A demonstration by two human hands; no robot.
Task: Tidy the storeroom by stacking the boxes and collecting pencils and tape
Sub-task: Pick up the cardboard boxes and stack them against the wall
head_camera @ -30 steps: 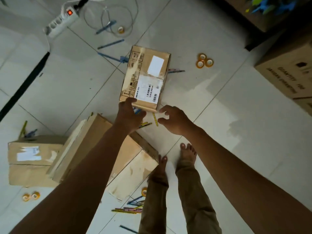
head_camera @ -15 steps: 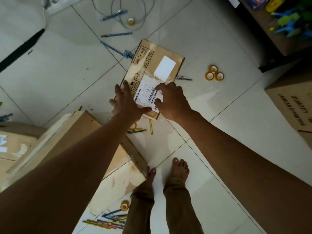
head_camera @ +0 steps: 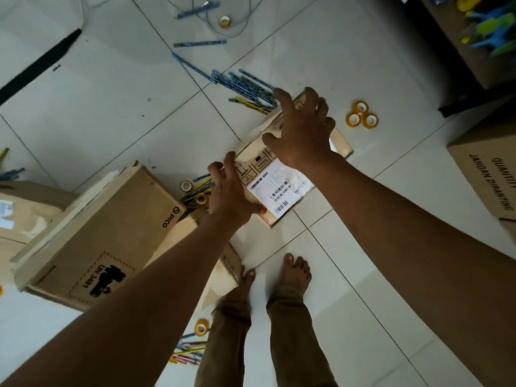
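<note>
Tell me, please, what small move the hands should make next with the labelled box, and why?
Probably close the right hand on the far edge of the labelled cardboard box: the left hand already grips its near corner, while the right hand's fingers are spread above it.

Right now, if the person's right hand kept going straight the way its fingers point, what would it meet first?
Most likely the bundle of blue pencils lying on the white tiled floor, just past the far edge of the labelled brown cardboard box. The right hand, fingers spread, hovers over that box; depth is unclear, so it could pass above them.
</note>
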